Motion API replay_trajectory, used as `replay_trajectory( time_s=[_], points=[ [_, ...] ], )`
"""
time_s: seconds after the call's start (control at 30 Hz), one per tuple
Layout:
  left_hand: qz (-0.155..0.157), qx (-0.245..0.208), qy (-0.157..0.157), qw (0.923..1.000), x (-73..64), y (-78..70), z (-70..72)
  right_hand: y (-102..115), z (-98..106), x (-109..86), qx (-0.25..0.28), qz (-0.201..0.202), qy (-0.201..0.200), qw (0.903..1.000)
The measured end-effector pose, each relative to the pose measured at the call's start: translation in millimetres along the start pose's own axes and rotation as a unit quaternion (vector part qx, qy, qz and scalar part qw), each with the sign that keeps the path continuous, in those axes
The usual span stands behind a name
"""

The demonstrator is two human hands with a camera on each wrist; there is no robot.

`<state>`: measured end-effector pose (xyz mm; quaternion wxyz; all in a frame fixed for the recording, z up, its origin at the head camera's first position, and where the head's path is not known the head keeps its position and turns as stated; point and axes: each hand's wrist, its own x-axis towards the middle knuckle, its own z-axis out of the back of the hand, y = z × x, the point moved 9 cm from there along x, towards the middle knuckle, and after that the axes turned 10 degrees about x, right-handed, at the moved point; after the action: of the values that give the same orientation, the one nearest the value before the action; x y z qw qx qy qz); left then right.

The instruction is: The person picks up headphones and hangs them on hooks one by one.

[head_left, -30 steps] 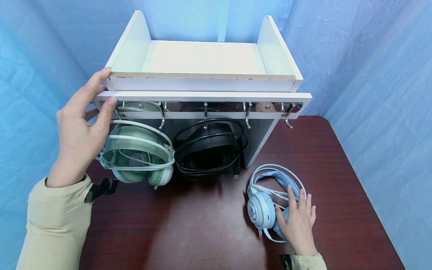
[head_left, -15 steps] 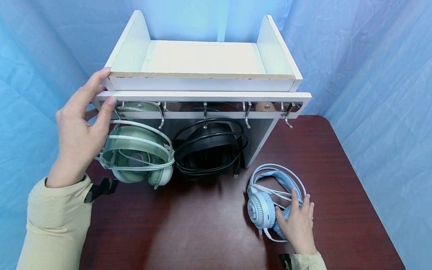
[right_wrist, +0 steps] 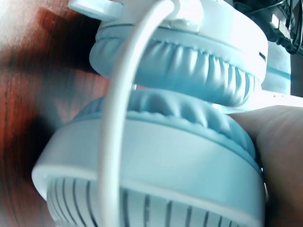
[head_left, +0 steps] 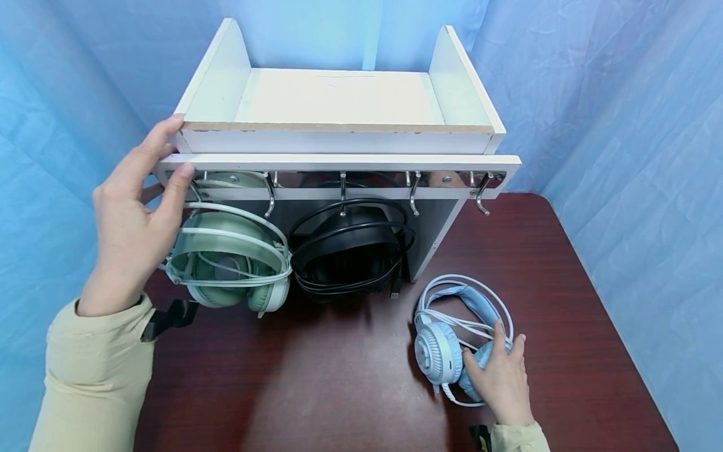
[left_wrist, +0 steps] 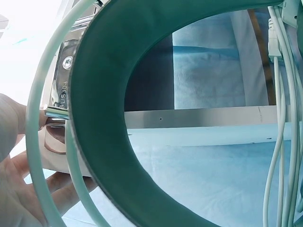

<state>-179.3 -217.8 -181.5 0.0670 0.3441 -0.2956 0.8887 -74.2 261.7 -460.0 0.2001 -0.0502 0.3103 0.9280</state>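
My left hand [head_left: 132, 213] grips the left end of a white shelf [head_left: 339, 142], thumb against the front hook board and fingers at the side. Just below it, green headphones [head_left: 270, 296] hang from the leftmost hook; their headband [left_wrist: 97, 90] fills much of the left wrist view. On the table at right lie light blue headphones [head_left: 437, 356], white cable bundled with them. My right hand [head_left: 501, 384] holds their right ear cup, with the thumb between the two cups and fingers on the outer side. Close up, that ear cup [right_wrist: 156, 146] shows beside the palm [right_wrist: 284, 151].
Black headphones [head_left: 353, 232] hang from the middle hook, their USB plug [head_left: 395, 292] dangling. Metal hooks [head_left: 415, 194] to the right of them bear nothing. The dark red table [head_left: 333, 383] spreads in front, and blue curtains [head_left: 638, 157] surround the place.
My right hand's fingers have drawn back from the headband toward the right ear cup and closed in on it. The blue headphones have barely shifted; the left hand stays at the shelf.
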Motion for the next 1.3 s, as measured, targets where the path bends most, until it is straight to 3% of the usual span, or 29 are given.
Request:
replay_trajectory(
  time_s=[0.23,0.57,0.83,1.3],
  points=[
    [-0.02,0.005,-0.002,0.9998,-0.7,-2.7,1.7,-9.5,2.9,-0.3,-0.022,-0.023,0.011,0.9994],
    [0.015,-0.007,-0.002,0.9999,-1.3,3.1,0.3,-11.2,4.5,0.0,-0.023,-0.023,-0.001,0.9995],
    [0.013,-0.005,0.0,0.9999,-1.9,2.6,0.1,-13.1,7.7,-1.6,-0.007,-0.027,-0.043,0.9987],
    [0.011,-0.003,0.006,0.9999,-1.5,2.2,-1.1,-21.1,7.4,-4.9,0.023,-0.048,-0.063,0.9966]
  ],
)
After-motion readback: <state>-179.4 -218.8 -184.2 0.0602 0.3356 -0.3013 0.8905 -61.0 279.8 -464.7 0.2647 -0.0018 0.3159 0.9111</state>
